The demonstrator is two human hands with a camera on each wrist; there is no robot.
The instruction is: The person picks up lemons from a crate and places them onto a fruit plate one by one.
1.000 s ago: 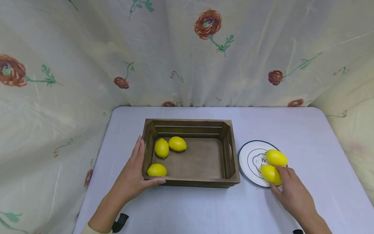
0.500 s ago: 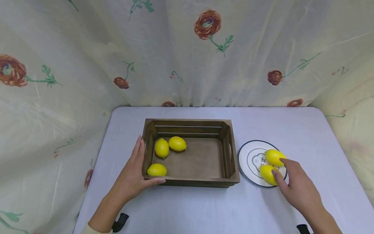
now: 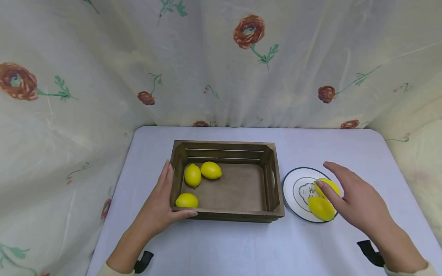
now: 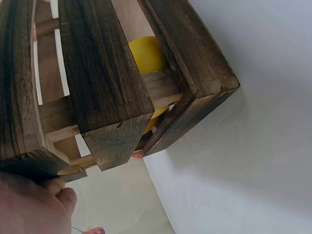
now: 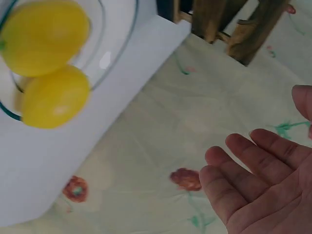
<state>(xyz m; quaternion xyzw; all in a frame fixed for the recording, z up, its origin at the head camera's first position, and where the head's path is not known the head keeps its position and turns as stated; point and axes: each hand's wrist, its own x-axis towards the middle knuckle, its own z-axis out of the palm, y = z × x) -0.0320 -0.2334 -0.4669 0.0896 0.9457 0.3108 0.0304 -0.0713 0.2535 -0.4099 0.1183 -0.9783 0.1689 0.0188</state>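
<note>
My left hand rests at the near left corner of a brown slatted wooden crate. Its straight fingers lie along the left side and the thumb along the front rim. Inside the crate are three lemons: one lemon by the left wall, another lemon beside it, and a third lemon at the front left. My right hand is spread with nothing in it, overlapping a white plate in the head view. On that plate lie a near lemon and a far lemon, close together.
A white-covered table bears the crate and plate. Behind it and at the sides hangs a pale curtain with printed red-brown flowers. A black strap shows at my right wrist.
My right hand has let go of the near lemon, which stays on the plate, and has drawn up and to the right with its fingers spreading. The left hand keeps its place on the crate.
</note>
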